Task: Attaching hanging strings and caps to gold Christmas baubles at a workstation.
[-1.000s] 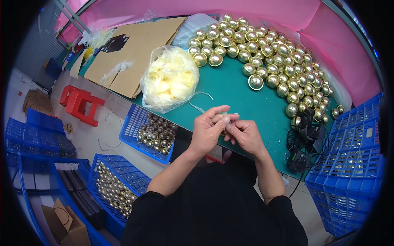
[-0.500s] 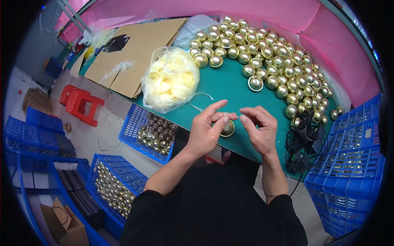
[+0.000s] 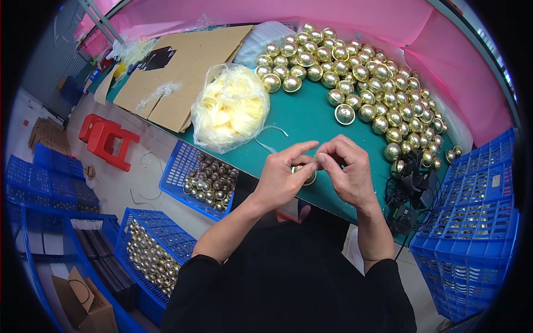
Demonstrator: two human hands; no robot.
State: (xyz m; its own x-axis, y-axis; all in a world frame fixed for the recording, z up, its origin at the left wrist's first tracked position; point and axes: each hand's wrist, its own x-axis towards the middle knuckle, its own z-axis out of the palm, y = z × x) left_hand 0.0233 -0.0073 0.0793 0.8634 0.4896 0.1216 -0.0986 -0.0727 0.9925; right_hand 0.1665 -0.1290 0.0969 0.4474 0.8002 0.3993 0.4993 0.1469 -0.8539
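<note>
Our left hand (image 3: pixel 280 177) and right hand (image 3: pixel 351 173) meet at the fingertips; the view is too coarse for us to tell whether either grip is closed on anything. A gold ball (image 3: pixel 310 179) shows between them, partly hidden, by the near edge of the green bench (image 3: pixel 305 116). For such fine fingerwork, we do best with light fingertips and steady wrists.

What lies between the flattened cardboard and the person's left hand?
In the head view, a clear plastic bag of pale yellow strips lies between them, with a thin pale strand nearer the left hand.
</note>
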